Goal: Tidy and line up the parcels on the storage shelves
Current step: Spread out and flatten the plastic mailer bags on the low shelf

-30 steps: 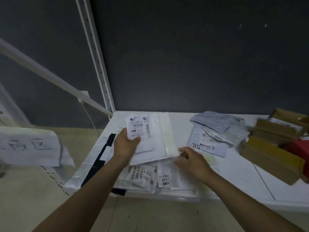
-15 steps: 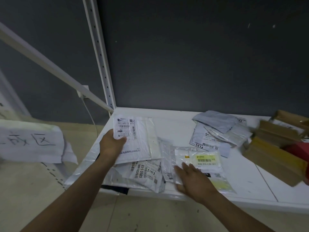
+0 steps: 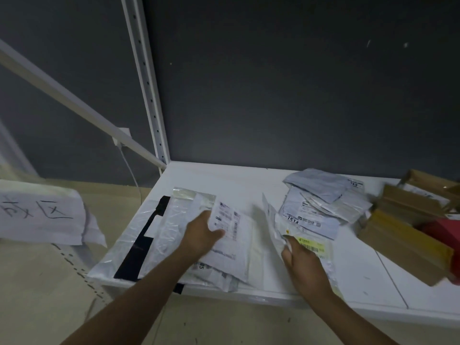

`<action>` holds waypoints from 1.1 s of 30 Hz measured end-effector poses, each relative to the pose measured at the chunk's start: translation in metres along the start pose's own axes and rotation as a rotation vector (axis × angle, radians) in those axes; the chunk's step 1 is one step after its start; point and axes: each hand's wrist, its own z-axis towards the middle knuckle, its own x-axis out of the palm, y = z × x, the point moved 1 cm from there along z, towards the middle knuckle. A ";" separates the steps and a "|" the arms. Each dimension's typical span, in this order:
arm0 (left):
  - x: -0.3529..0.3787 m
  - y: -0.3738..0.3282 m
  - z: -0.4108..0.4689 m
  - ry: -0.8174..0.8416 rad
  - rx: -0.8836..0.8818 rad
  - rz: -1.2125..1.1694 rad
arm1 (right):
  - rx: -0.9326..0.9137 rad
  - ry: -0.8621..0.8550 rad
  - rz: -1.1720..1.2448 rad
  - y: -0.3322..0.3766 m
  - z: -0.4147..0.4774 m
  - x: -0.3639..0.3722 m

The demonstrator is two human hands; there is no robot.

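Left hand (image 3: 201,232) holds a white mailer (image 3: 235,247); right hand (image 3: 302,263) pinches a clear bag (image 3: 311,245) with a yellow label.
Both parcels are over the front of the white shelf (image 3: 224,178). A grey pile (image 3: 321,195) lies at the shelf's back, brown boxes (image 3: 403,240) at its right end.

Not much legible here tbh. The paper sign (image 3: 39,215) on the left has big handwritten Chinese characters: the right one is clearly 区, the one before it runs off the edge and I can't make it out. The grey mailer (image 3: 321,221) in the back pile has a label with a bold 1514. A lone 5 peeks out on the bottom parcel (image 3: 201,266) near the shelf (image 3: 249,180) front. The shipping label (image 3: 225,220) on the white mailer (image 3: 239,255) and the yellow sticker (image 3: 312,245) on the clear bag (image 3: 275,220) are just barcodes and blur.
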 end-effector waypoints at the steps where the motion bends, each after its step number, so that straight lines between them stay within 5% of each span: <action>1: 0.009 -0.001 0.000 0.004 0.028 0.014 | -0.003 0.003 -0.007 0.000 -0.001 -0.001; 4: 0.030 -0.005 0.001 0.043 0.099 0.129 | -0.060 0.046 -0.081 0.002 -0.006 -0.008; 9: 0.042 0.004 -0.001 -0.078 0.153 0.783 | -0.211 0.144 -0.453 0.002 -0.016 0.000; 14: 0.040 0.033 -0.008 0.031 0.073 0.664 | -0.304 0.125 -0.562 0.007 -0.019 0.009; 23: 0.068 0.029 -0.008 -0.110 -0.063 0.474 | -0.168 0.294 -0.568 0.000 -0.012 0.021; 29: 0.057 0.035 -0.001 0.065 0.270 0.751 | -0.109 0.454 -0.590 -0.016 -0.009 0.045; 33: 0.047 0.034 0.005 0.112 0.344 0.860 | -0.151 0.492 -0.569 0.006 0.000 0.033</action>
